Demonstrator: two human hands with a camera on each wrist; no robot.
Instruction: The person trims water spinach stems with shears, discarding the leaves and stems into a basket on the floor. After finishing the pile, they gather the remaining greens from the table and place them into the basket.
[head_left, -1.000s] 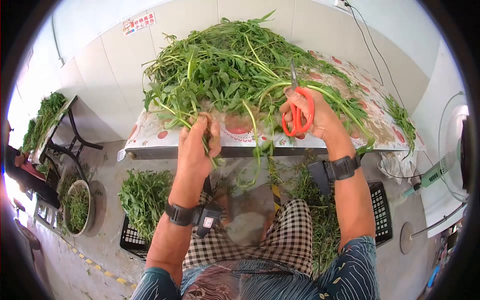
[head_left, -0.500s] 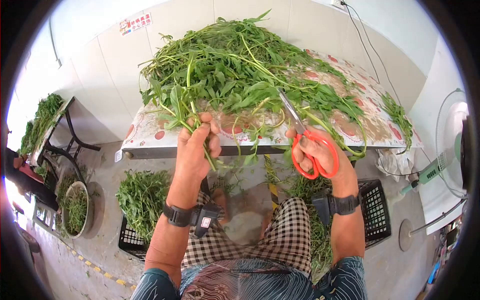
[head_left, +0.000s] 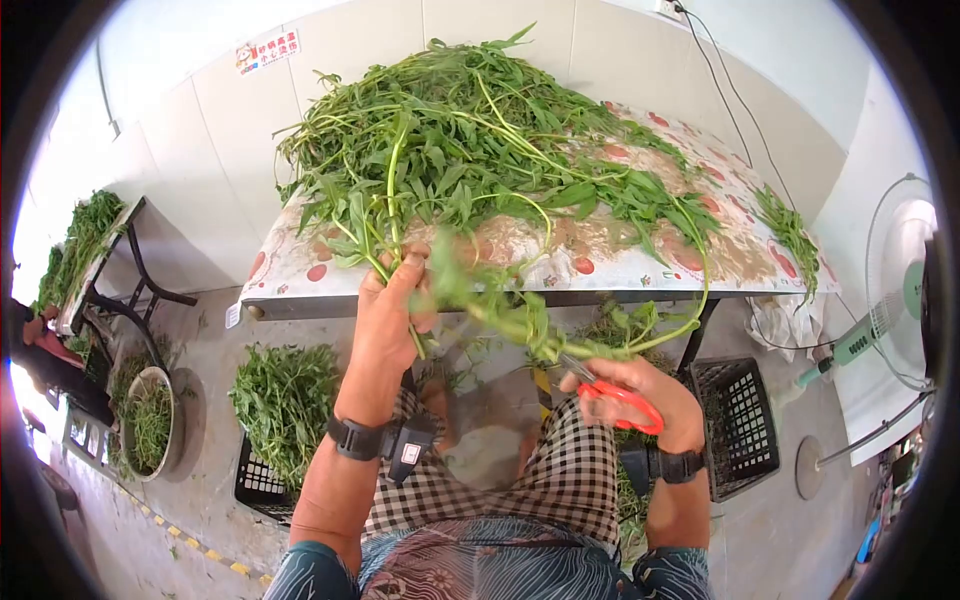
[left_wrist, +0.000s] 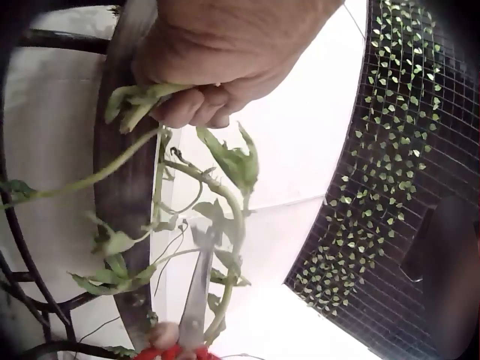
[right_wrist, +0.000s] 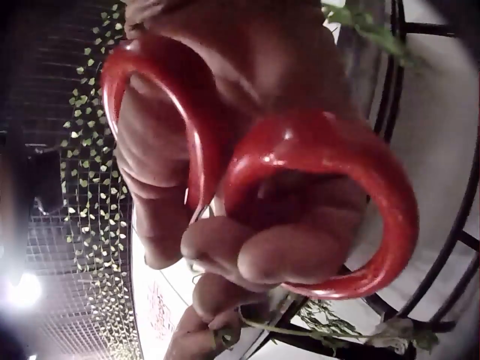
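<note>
In the head view my left hand [head_left: 390,315] holds a small bunch of leafy green stems [head_left: 393,185] at the table's front edge. Cut ends poke out below its fingers, seen also as a stem [left_wrist: 139,112] in the left wrist view. My right hand [head_left: 665,390] grips red-handled scissors [head_left: 625,402], its fingers through the loops in the right wrist view. Between the hands a long leafy vine [head_left: 640,345] sags in a curve, blurred toward the left hand. Its lower part crosses the scissor blades [left_wrist: 196,296].
A big heap of greens [head_left: 450,130] covers much of the table, whose cloth [head_left: 630,262] is soiled. Below, one black crate [head_left: 740,425] stands right and a heaped crate [head_left: 265,480] left. A fan [head_left: 890,320] stands at the right; a basin [head_left: 172,430] is at the left.
My right hand has come down and toward my body with the scissors, swinging the vine off the table's front. My left hand has stayed nearly still, holding its stems.
</note>
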